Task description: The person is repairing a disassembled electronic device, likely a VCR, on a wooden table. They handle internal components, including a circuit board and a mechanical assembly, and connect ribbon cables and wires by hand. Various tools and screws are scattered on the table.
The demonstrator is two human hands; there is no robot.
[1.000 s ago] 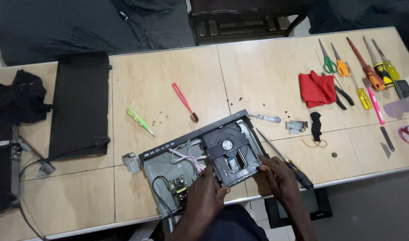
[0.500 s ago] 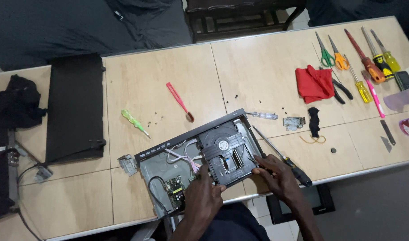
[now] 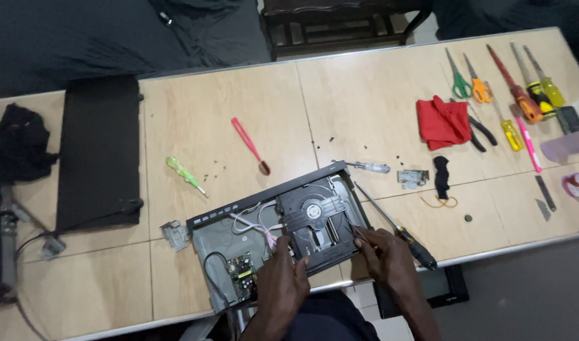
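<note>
Left hand: your left hand point(image 3: 283, 282) lies palm down on the near edge of the opened disc player point(image 3: 277, 233), fingers spread and loose, clasping nothing, tips touching the black drive tray point(image 3: 315, 221).
Right hand: your right hand point(image 3: 385, 254) sits at the tray's right corner, fingers curled; whether it pinches anything there cannot be told (knuckles cover the tips).
Disc player: at the desk's point(image 3: 365, 95) near edge, tilted, cover off, green circuit board point(image 3: 241, 270) at its near-left corner.
Long screwdriver: black-handled point(image 3: 397, 227), lying just beside your right hand, handle touching the wrist side.
Hidden: your forearms run out of the bottom edge; the player's near corner is under your left hand; small dark specks on the desk are too small to name.
Count, loose drivers mid-desk: three: a green one point(image 3: 185, 175), a red one point(image 3: 250, 145), a clear-handled one point(image 3: 365, 167).
Count, scissors: two, green-handled point(image 3: 459, 79) and orange-handled point(image 3: 477, 85).
Count, cloths: one red cloth point(image 3: 442, 121).
Count, black panel: one point(image 3: 100, 151), far left, well apart.
</note>
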